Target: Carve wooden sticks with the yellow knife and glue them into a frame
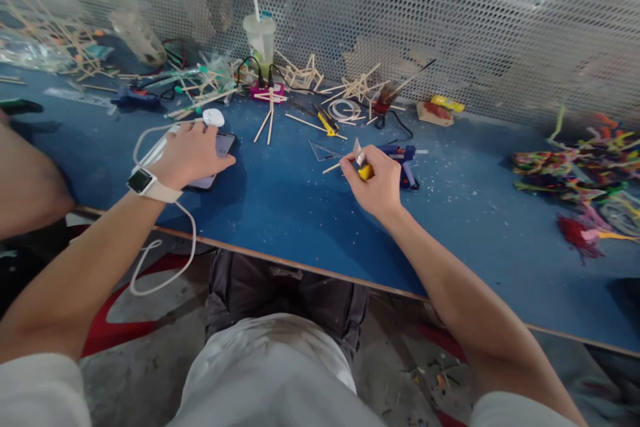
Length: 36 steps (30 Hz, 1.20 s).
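Observation:
My left hand (193, 153), with a pale-strapped watch (143, 181) on the wrist, lies over a dark-edged phone (226, 144). Its fingers are spread across the phone, the thumb stretched out at the right edge. A white cable (194, 227) loops around that wrist. A white earbud case (213, 117) sits just beyond the fingertips. My right hand (377, 180) is closed around a small yellow cutter (366, 172) with a pale blade pointing up. A short wooden stick (331, 168) lies by its fingertips. Right behind this hand is a blue glue gun (400, 153).
Along the mesh wall stand a drink cup (260, 40), a pink power socket (267, 91) and stick structures (356, 85). A yellow-black cutter (327, 121) and a set square (323, 150) lie mid-table. Colourful pipe cleaners (575, 163) are at right. Another person's limb (30, 180) is at left.

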### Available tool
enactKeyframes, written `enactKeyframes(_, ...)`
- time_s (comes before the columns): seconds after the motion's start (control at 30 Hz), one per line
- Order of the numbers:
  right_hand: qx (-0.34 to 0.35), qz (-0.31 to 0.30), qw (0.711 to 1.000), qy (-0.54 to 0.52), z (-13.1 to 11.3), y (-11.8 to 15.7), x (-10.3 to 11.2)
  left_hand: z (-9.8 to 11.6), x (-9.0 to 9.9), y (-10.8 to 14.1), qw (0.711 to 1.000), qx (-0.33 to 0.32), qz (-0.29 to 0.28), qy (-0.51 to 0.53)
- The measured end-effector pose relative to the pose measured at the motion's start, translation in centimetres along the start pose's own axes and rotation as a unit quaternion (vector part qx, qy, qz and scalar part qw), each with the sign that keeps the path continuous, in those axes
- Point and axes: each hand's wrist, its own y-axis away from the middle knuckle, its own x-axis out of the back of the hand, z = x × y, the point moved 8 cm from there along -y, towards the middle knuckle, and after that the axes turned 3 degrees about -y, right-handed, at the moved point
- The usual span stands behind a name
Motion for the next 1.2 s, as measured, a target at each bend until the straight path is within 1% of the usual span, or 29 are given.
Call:
enactKeyframes(0.27, -0.004, 0.003, 1.0, -0.007, 0.1, 0.0, 0.1, 0.5, 0.1, 0.0, 0.999, -0.014, 0.033, 0.017)
enactKeyframes(0.4, -0.003, 0.005, 1.0, -0.01, 0.1, 0.0, 0.1, 0.1, -0.1, 0.1, 1.0, 0.0, 0.023, 0.015)
enactKeyframes(0.47, 0.003, 0.008, 1.0, -0.015, 0.0, 0.0, 0.1, 0.7, 0.3, 0.3, 1.0, -0.007, 0.027, 0.009)
enactKeyframes(0.53, 0.004, 0.006, 1.0, -0.019, 0.0, 0.0, 0.1, 2.6, 1.4, 0.7, 0.998, -0.04, 0.057, 0.003)
enactKeyframes(0.57, -0.002, 0.002, 1.0, -0.023, 0.0, 0.1, 0.0, 4.2, 2.1, 1.0, 0.994, -0.073, 0.08, 0.009)
enactKeyframes(0.63, -0.029, -0.008, 0.999, -0.034, 0.3, 0.2, -0.3, 8.5, 3.3, 1.4, 0.982, -0.153, 0.099, 0.043)
enactKeyframes(0.7, -0.063, -0.003, 0.997, -0.051, 0.8, 0.4, -0.4, 13.7, 4.6, 1.8, 0.953, -0.265, 0.119, 0.088)
enactKeyframes(0.77, -0.084, 0.015, 0.995, -0.058, 1.3, 0.5, -0.1, 18.1, 5.8, 1.7, 0.921, -0.34, 0.149, 0.121)
enactKeyframes(0.8, -0.09, 0.026, 0.994, -0.056, 1.6, 0.6, 0.2, 19.7, 6.2, 1.4, 0.907, -0.364, 0.165, 0.132)
enactKeyframes(0.87, -0.101, 0.046, 0.993, -0.048, 2.1, 0.6, 0.8, 22.2, 6.2, 0.6, 0.885, -0.406, 0.167, 0.157)
enactKeyframes(0.93, -0.112, 0.061, 0.991, -0.043, 2.5, 0.5, 1.3, 23.2, 6.1, -0.1, 0.864, -0.425, 0.194, 0.189)
enactKeyframes(0.97, -0.117, 0.064, 0.99, -0.044, 2.7, 0.5, 1.5, 23.3, 5.9, -0.3, 0.855, -0.429, 0.212, 0.201)
enactKeyframes(1.03, -0.123, 0.059, 0.989, -0.049, 2.9, 0.6, 1.5, 23.1, 5.1, -0.6, 0.845, -0.432, 0.233, 0.212)
enactKeyframes(1.13, -0.126, 0.041, 0.99, -0.057, 3.1, 0.7, 1.1, 22.8, 3.5, -0.6, 0.84, -0.443, 0.234, 0.209)
enactKeyframes(1.2, -0.127, 0.029, 0.989, -0.065, 3.1, 0.8, 0.8, 22.5, 2.9, -0.4, 0.834, -0.448, 0.23, 0.225)
